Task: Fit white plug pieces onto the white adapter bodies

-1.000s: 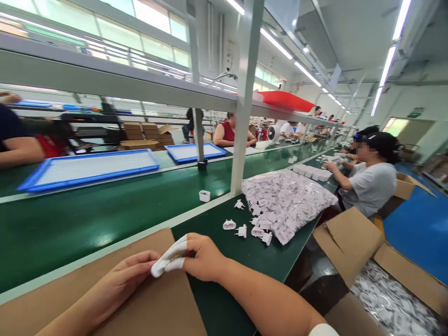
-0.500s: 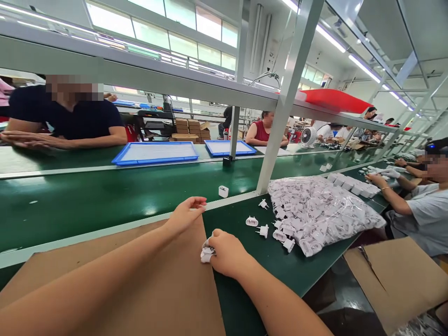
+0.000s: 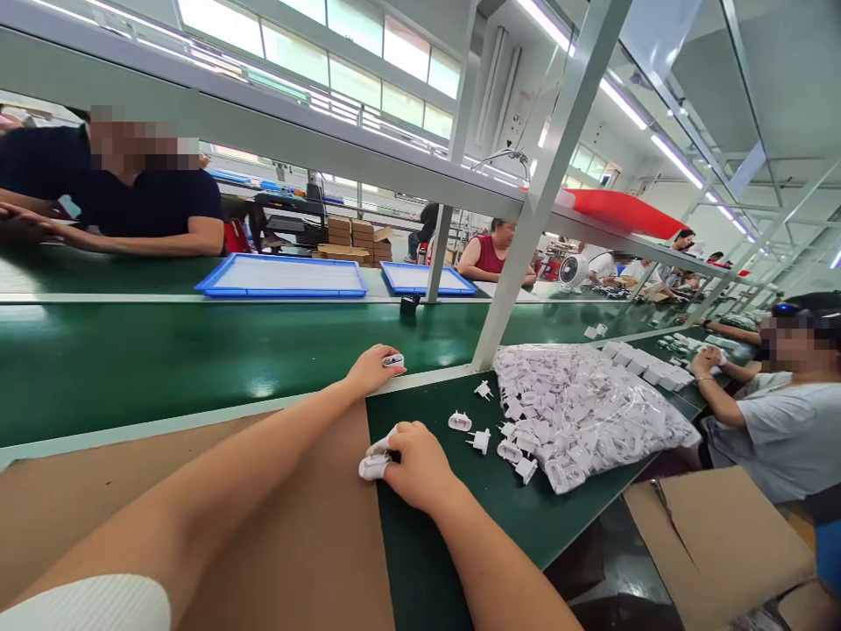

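At the edge of the green belt, my left hand (image 3: 373, 372) has its fingers closed around a small white charger housing (image 3: 393, 360), whose open end shows dark insides. Lower down, beside the cardboard's right edge, my right hand (image 3: 421, 466) is pinched on a small white plug part (image 3: 374, 465). White coverings seem to be on its fingertips, so the part's outline is hard to separate from them. Several loose white plugs (image 3: 482, 441) with metal pins lie on the green table right of this hand, next to a clear bag of plugs (image 3: 591, 412).
A cardboard sheet (image 3: 289, 517) lies under my left arm. A metal post (image 3: 526, 237) rises behind the bag. Beyond the belt (image 3: 164, 350) are blue-rimmed trays (image 3: 282, 276), a small black block (image 3: 408, 304) and seated people. A co-worker (image 3: 775, 394) sits at the right, near an open carton (image 3: 723, 535).
My left hand has reached forward to the belt edge and taken hold of the white housing that stood there. The right hand keeps its pinch; the view has shifted slightly.
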The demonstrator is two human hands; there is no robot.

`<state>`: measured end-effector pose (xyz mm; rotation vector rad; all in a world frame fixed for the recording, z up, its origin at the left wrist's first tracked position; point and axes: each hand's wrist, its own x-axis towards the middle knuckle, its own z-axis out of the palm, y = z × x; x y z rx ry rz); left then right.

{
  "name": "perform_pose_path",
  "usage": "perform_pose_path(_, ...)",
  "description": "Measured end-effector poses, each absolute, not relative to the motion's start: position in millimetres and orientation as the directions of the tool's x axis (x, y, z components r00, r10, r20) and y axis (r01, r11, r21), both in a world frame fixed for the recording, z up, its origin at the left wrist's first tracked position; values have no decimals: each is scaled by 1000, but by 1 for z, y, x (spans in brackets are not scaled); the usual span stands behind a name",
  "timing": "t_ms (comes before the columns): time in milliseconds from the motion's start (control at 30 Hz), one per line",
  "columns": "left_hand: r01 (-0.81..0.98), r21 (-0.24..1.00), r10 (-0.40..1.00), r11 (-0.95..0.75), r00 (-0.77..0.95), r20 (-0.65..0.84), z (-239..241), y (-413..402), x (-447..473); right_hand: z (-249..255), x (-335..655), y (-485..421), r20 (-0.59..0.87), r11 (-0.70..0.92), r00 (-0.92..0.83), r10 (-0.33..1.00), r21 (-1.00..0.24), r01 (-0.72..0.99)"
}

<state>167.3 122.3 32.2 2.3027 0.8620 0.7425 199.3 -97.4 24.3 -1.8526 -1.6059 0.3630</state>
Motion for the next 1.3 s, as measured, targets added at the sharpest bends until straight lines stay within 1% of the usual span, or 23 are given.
perform_pose_path(133, 344, 667, 676, -661, 659, 329, 36, 95, 112, 31, 211, -95, 306, 6, 364, 879, -773, 634)
perform_pose_path(233, 283, 696, 632, -659, 710, 310, 31, 55, 62, 34, 214, -94, 333, 65, 443, 832, -852, 519)
perform_pose_path(333, 292, 737, 632, -610, 741, 229, 21, 14, 27, 34, 206, -94, 276, 74, 452, 848, -907, 415)
perform_pose_path(400, 293, 786, 664, -544, 723, 190, 14, -4, 14, 34, 196, -95, 258, 82, 393, 883, -908, 412)
perform_pose_path(500, 224, 860, 699, -459, 689, 193, 6, -12, 5, 35, 182, -98, 325, 159, 243, 914, -839, 521)
perform_pose_path(600, 199, 896, 706, -397, 689, 160, 3, -9, 4, 35, 174, -100, 429, 261, 101, 898, -701, 663)
perform_pose_path(667, 191, 908, 703, -372, 697, 141, 4, -6, 4, 35, 171, -100, 460, 304, 7, 888, -598, 742)
perform_pose_path(800, 169, 917, 698, -361, 701, 145, 4, -5, 4, 35, 168, -97, 421, 298, -100, 902, -436, 849)
perform_pose_path(967, 159, 912, 683, -378, 713, 159, 3, -4, 4, 36, 164, -94, 415, 248, -121, 902, -266, 932)
perform_pose_path(1067, 155, 910, 676, -384, 718, 164, 5, -4, 3, 36, 163, -94, 422, 219, -99, 901, -247, 944)
perform_pose_path(1200, 152, 922, 685, -357, 714, 147, 6, -6, 4, 36, 164, -93, 392, 173, -41, 919, -307, 936)
perform_pose_path(1300, 150, 939, 699, -309, 706, 117, 5, -6, 4, 38, 166, -92, 357, 179, -61, 932, -308, 934)
